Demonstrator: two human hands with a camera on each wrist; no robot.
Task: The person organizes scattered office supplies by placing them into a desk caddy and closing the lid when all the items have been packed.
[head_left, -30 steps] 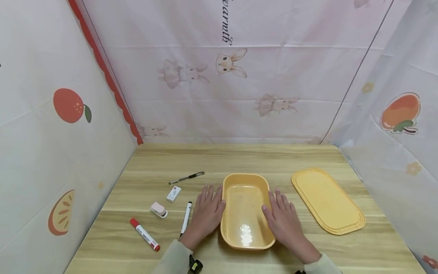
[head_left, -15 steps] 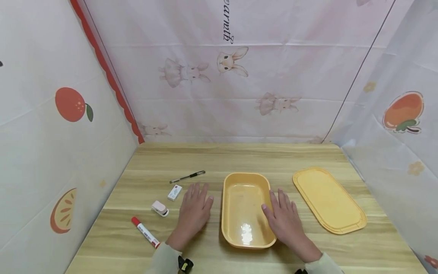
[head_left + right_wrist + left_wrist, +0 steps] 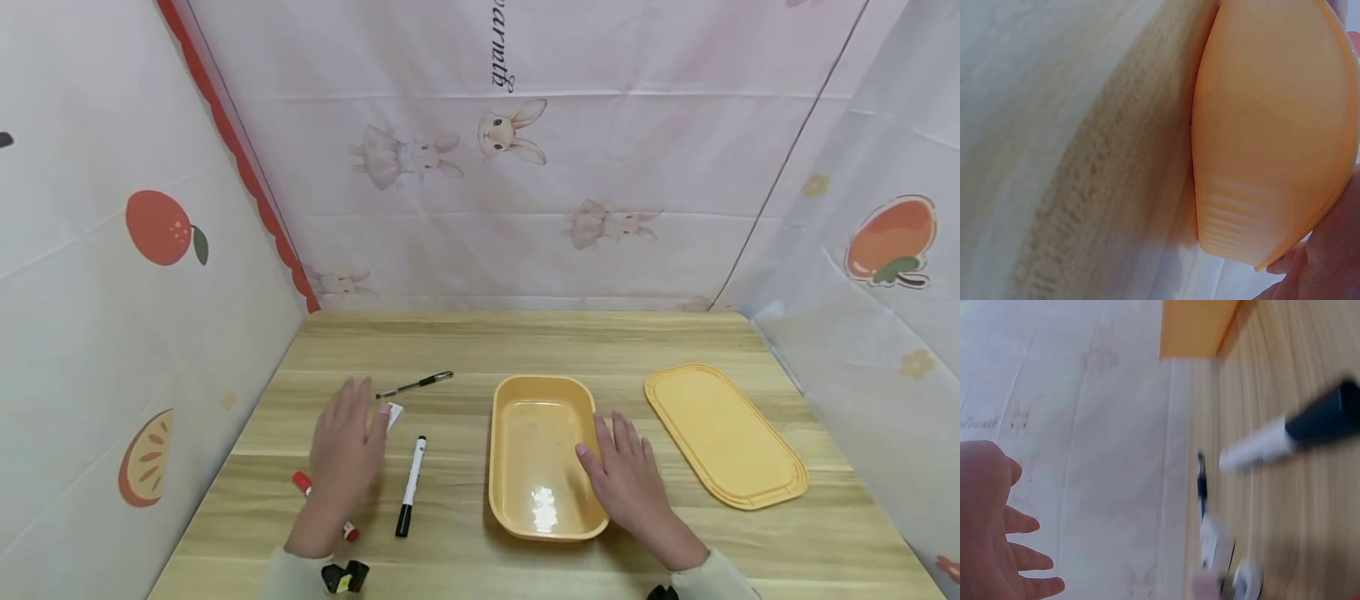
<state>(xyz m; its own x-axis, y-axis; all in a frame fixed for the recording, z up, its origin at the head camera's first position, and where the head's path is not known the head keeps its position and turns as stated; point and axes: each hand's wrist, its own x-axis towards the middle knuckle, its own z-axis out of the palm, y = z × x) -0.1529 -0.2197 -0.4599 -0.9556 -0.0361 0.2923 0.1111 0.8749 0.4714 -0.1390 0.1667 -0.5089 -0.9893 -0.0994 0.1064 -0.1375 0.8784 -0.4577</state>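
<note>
Shallow yellow-orange tub [image 3: 543, 454], oblong with rounded corners, glossy inside, a glare spot near the close end. Resting on the wooden table [image 3: 525, 342], nothing inside. Right hand [image 3: 626, 483] flat against the tub's right wall, fingers straight and relaxed, thumb at the rim, not curled round anything. Matching yellow lid [image 3: 723, 433] lying flat well off to the right of that hand, apart from the tub.

Left hand [image 3: 345, 454] spread and relaxed, palm down, hovering low over the small items left of the tub, gripping nothing. Black-capped white marker [image 3: 410, 485] just right of it, untouched. Red-capped marker [image 3: 324, 504] mostly covered by the hand, only the red tip and far end showing. White eraser [image 3: 393, 412] peeking out at the fingertips. Thin black pen [image 3: 415, 384] just beyond the fingers.

Left wrist view heavily blurred: marker, pen and eraser only smeared shapes. Right wrist view filled by the tub's outer wall, with just a sliver of the right hand at the lower edge.
</note>
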